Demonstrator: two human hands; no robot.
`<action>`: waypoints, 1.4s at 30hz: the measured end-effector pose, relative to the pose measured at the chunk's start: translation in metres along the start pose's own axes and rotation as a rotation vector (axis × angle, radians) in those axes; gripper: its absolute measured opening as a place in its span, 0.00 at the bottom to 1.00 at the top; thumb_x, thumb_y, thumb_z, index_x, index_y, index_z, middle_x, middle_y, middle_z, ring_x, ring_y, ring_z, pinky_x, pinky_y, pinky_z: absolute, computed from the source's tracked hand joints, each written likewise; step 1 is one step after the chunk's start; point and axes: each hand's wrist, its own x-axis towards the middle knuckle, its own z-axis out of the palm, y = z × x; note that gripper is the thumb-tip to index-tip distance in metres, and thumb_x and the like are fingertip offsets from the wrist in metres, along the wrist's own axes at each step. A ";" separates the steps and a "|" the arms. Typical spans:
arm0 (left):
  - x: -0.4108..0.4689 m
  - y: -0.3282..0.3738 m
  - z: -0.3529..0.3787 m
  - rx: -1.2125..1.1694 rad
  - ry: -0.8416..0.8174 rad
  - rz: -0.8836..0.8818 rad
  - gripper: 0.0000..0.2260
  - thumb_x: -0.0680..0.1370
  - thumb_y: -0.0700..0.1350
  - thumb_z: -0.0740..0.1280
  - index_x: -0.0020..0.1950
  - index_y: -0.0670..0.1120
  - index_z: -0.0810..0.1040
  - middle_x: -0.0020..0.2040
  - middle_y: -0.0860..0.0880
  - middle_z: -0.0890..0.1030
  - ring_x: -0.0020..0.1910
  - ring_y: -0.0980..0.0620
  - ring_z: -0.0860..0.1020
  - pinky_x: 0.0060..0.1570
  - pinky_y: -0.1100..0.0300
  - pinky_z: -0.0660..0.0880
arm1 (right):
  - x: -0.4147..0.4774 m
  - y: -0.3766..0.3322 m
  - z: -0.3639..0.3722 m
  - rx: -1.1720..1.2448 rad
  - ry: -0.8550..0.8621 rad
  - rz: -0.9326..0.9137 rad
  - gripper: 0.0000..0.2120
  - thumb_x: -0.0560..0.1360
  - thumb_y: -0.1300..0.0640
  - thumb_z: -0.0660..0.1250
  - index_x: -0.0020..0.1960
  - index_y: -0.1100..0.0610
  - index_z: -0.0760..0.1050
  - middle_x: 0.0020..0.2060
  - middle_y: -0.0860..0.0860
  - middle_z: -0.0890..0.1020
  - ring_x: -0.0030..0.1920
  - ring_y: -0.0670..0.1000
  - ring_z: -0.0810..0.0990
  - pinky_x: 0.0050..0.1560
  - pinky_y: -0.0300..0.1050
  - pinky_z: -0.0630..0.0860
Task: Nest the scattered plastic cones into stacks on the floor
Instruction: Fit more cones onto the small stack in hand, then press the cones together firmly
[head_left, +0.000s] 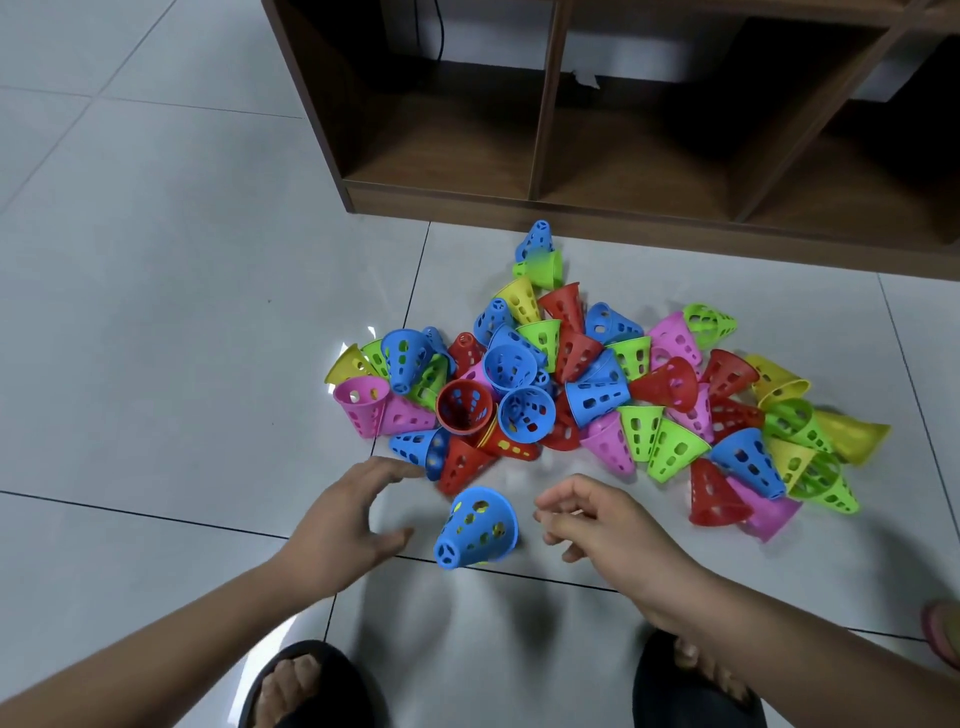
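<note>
Nearest, black slippers (311, 686) on tiled floor (156, 312). Just beyond, left hand (348, 525) spread wide, right hand (602, 525) loosely curled (both empty), flanking a lone blue cone (475, 527), touching neither. Farther off, the jumbled cone pile (597, 400) before a wooden shelf (571, 215).

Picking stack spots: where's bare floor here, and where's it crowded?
Widest bare floor is left of the cone pile, beside the shelf unit. A narrower strip lies between pile and sandals, where the blue cone stands between left hand and right hand. Crowded: the pile itself, centre to right.
</note>
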 end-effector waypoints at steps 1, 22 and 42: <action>0.002 -0.004 -0.005 0.008 0.016 -0.014 0.29 0.71 0.47 0.78 0.69 0.66 0.74 0.64 0.68 0.76 0.66 0.61 0.76 0.62 0.57 0.76 | 0.002 -0.001 0.000 -0.022 0.014 -0.018 0.06 0.80 0.62 0.70 0.53 0.52 0.83 0.48 0.50 0.86 0.48 0.52 0.86 0.48 0.46 0.82; 0.028 0.028 -0.036 -0.026 0.071 0.178 0.21 0.76 0.49 0.75 0.68 0.57 0.78 0.65 0.63 0.79 0.65 0.59 0.78 0.63 0.63 0.73 | 0.061 -0.014 -0.017 -0.956 -0.009 -0.506 0.18 0.83 0.57 0.63 0.70 0.45 0.78 0.78 0.40 0.64 0.74 0.46 0.69 0.66 0.49 0.77; 0.045 -0.066 -0.053 0.436 0.312 -0.162 0.04 0.80 0.50 0.75 0.54 0.52 0.85 0.47 0.54 0.86 0.49 0.42 0.80 0.46 0.49 0.73 | 0.047 -0.022 -0.031 -0.913 0.299 -0.828 0.06 0.81 0.59 0.70 0.58 0.53 0.80 0.53 0.45 0.80 0.53 0.49 0.80 0.55 0.51 0.80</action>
